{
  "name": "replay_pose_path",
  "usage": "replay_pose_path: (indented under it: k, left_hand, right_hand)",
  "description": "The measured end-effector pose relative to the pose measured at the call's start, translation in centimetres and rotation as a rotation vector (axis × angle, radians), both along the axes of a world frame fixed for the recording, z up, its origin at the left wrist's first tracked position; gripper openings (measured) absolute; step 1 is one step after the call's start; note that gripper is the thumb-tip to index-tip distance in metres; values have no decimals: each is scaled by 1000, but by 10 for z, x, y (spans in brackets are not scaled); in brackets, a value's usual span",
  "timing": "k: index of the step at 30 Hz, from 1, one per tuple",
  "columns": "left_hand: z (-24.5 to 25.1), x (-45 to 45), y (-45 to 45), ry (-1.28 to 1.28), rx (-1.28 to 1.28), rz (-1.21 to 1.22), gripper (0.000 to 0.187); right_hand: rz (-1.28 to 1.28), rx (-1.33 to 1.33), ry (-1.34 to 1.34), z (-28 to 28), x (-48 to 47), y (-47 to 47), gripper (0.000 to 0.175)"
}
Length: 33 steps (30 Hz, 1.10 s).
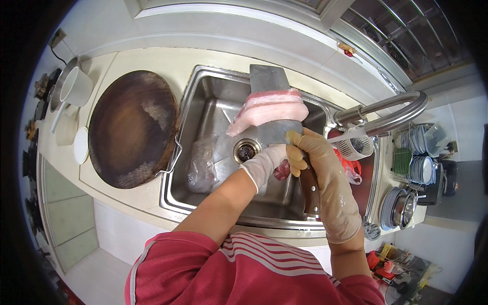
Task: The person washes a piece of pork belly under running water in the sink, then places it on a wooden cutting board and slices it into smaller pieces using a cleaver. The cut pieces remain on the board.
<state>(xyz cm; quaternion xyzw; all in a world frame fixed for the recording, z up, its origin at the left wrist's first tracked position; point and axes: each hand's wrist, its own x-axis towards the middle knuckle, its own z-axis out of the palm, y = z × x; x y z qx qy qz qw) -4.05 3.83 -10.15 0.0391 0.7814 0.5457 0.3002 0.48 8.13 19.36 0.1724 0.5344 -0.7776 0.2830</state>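
My right hand [313,150], in a yellowish glove, grips a wide-bladed cleaver [280,131] where its blade meets the riveted wooden handle. The blade points away from me over the stainless steel sink [225,93]. A thick slab of pale, fatty raw meat [272,108] lies across the blade, whose far end shows beyond it. My left hand [265,164], in a whitish glove, reaches under the near part of the blade. Its fingers are hidden, so their grip cannot be seen. A dark red bit of meat [282,170] shows between my hands.
A large round wooden chopping board [133,129] sits left of the sink. Clear plastic [202,164] lies in the basin near the drain [246,150]. A curved faucet [400,114] and white basket [354,146] stand at right, near stacked dishes [421,169].
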Motion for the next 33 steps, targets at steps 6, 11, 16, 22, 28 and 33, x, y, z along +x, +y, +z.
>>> replay_pose_path:
  k: [6,11,16,22,28,33]
  left_hand:
    - [-43,21,5,62,-299,-124,27]
    - [-62,28,12,88,-395,-157,28]
    - [-68,30,3,87,-435,-153,28]
    - [-38,38,-33,-49,-392,-111,29]
    - [24,17,-66,-654,267,128,29]
    - [28,12,-58,-704,565,204,29]
  right_hand:
    - [9,29,-50,-1,-2,5,13]
    - [4,16,-67,-1,-7,9,13]
    - [-29,-1,-58,0,-4,9,13]
    - [-50,13,-42,1,-1,8,13]
    - [-45,-19,-13,1,-3,4,12]
    - [-28,-16,-4,1,-4,2,11]
